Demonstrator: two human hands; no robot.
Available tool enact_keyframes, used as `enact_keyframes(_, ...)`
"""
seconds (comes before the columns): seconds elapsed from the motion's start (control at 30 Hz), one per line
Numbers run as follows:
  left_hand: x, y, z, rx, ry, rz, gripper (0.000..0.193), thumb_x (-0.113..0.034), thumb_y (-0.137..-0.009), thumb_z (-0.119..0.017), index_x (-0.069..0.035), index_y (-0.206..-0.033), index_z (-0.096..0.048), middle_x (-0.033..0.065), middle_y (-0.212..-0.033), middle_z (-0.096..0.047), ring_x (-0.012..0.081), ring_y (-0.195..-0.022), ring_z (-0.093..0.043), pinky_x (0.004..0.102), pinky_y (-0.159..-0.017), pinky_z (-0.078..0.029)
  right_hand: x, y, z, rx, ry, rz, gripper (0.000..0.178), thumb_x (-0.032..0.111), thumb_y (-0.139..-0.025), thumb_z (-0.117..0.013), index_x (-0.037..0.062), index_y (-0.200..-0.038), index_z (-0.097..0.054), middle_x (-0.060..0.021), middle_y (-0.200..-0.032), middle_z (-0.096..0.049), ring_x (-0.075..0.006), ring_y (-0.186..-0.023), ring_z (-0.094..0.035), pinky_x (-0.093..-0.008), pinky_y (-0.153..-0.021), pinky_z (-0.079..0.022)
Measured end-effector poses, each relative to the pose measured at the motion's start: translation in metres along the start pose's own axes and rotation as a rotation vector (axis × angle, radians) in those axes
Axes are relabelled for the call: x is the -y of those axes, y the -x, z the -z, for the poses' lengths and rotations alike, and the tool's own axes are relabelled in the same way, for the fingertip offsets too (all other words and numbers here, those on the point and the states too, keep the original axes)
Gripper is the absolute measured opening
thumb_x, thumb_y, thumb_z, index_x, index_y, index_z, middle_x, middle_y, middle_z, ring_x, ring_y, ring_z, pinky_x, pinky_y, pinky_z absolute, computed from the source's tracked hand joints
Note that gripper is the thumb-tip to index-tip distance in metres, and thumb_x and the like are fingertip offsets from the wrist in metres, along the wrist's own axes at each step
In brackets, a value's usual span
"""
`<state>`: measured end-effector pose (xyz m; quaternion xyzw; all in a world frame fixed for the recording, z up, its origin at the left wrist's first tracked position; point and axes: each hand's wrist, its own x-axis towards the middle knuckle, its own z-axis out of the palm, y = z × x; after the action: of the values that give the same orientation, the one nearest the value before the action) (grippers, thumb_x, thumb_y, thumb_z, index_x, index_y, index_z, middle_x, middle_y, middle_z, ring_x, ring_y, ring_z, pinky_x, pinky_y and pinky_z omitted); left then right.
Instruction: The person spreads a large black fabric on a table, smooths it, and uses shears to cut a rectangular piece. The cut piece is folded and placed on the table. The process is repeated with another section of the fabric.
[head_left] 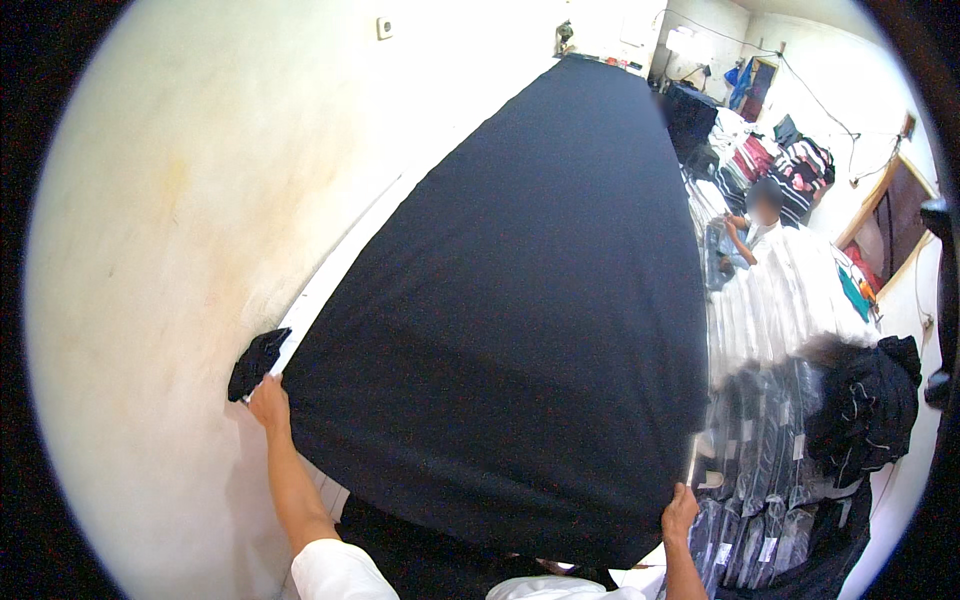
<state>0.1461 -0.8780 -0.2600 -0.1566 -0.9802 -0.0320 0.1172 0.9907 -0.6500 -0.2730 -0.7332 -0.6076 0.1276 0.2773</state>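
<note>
Two hands (269,402) (680,513); one spread black cloth (510,300); one white wall socket (384,28); one co-worker (763,236).

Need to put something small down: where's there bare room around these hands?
The widest bare patch is the black cloth itself, between and beyond the left hand and right hand. A narrow white strip lies open between it and the wall. It's crowded right of the cloth, with wrapped garments and a dark pile; a black bundle sits by the left hand.
</note>
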Motion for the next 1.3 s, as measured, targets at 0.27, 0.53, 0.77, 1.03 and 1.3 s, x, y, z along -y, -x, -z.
enact_keyframes(0.27, -0.112, 0.066, -0.016, -0.119, -0.069, 0.338, 0.045, -0.035, -0.110, -0.061, -0.012, -0.148, -0.065, 0.0113, -0.167, -0.049, 0.0345, -0.147, -0.050, 0.0552, -0.117, -0.040, -0.018, -0.016, -0.018, 0.252, 0.186, 0.046, 0.034, 0.022, -0.106, -0.048, 0.0004, -0.104, -0.074, -0.0264, -0.107, -0.072, -0.0484, -0.102, -0.070, -0.0562, -0.087, -0.054)
enact_keyframes(0.53, -0.133, 0.314, -0.030, 0.115, -0.022, 0.186, 0.057, -0.041, -0.118, -0.038, -0.016, -0.169, -0.043, 0.0101, -0.180, -0.030, 0.0349, -0.164, -0.032, 0.0569, -0.128, -0.033, -0.018, -0.021, -0.003, 0.317, 0.019, -0.022, 0.043, 0.038, -0.112, -0.057, -0.0021, -0.099, -0.066, -0.0349, -0.085, -0.071, -0.0594, -0.088, -0.067, -0.0644, -0.079, -0.051)
enact_keyframes(0.77, -0.219, 0.482, 0.058, -0.015, 0.650, 0.045, 0.044, -0.010, -0.109, -0.058, 0.005, -0.149, -0.055, 0.0260, -0.150, -0.058, 0.0408, -0.143, -0.053, 0.0541, -0.122, -0.039, -0.011, -0.113, 0.000, 0.585, -0.266, 0.137, 0.042, 0.035, -0.100, -0.077, -0.0046, -0.108, -0.066, -0.0293, -0.100, -0.075, -0.0443, -0.095, -0.074, -0.0533, -0.083, -0.056)
enact_keyframes(1.03, -0.393, 0.811, 0.127, 0.042, 0.477, -0.433, 0.071, -0.029, -0.083, -0.086, -0.006, -0.143, -0.057, 0.0178, -0.131, -0.062, 0.0398, -0.125, -0.058, 0.0533, -0.108, -0.045, -0.007, -0.167, -0.008, 1.122, -0.818, -0.143, 0.038, 0.018, -0.102, -0.079, -0.0068, -0.128, -0.068, -0.0116, -0.114, -0.075, -0.0218, -0.091, -0.067, -0.0405, -0.081, -0.053)
enact_keyframes(1.3, -0.374, 0.803, 0.170, -0.025, 0.583, -0.258, 0.055, 0.001, -0.077, -0.068, -0.012, -0.131, -0.069, 0.0107, -0.122, -0.064, 0.0330, -0.109, -0.072, 0.0427, -0.090, -0.063, 0.001, -0.175, 0.020, 1.261, -0.988, -0.274, 0.026, 0.016, -0.105, -0.075, -0.0017, -0.123, -0.068, -0.0106, -0.118, -0.074, -0.0208, -0.102, -0.068, -0.0370, -0.087, -0.055)
